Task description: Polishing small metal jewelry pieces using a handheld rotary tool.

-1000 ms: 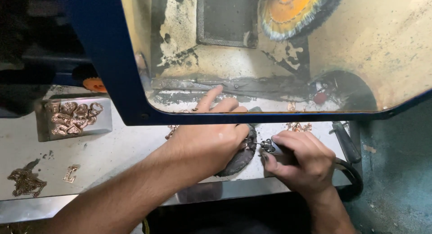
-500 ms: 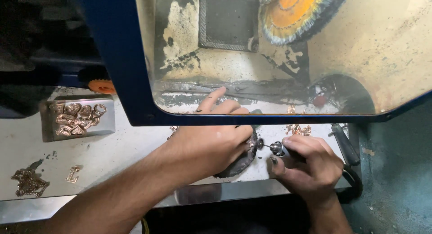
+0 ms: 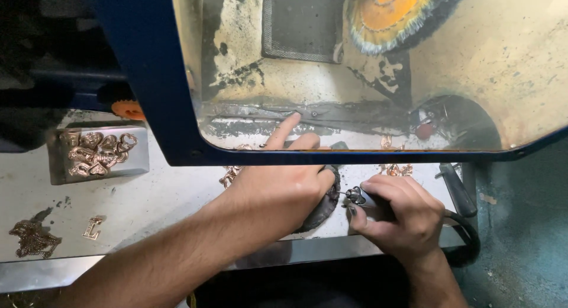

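1. My left hand (image 3: 278, 192) presses down on a dark round pad (image 3: 322, 204), fingers curled, index finger stretched toward 12 o'clock.
2. My right hand (image 3: 399, 216), at 3 o'clock of it, pinches a handheld rotary tool (image 3: 370, 201), its tip at the pad's edge.

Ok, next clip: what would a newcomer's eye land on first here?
Probably the two hands low at centre: the left hand pressed on a dark round pad, the right hand gripping a handheld rotary tool pointed at it. Above them, an orange buffing wheel shows behind the grimy blue-framed shield. At left, a metal tray holds copper-coloured pendants.
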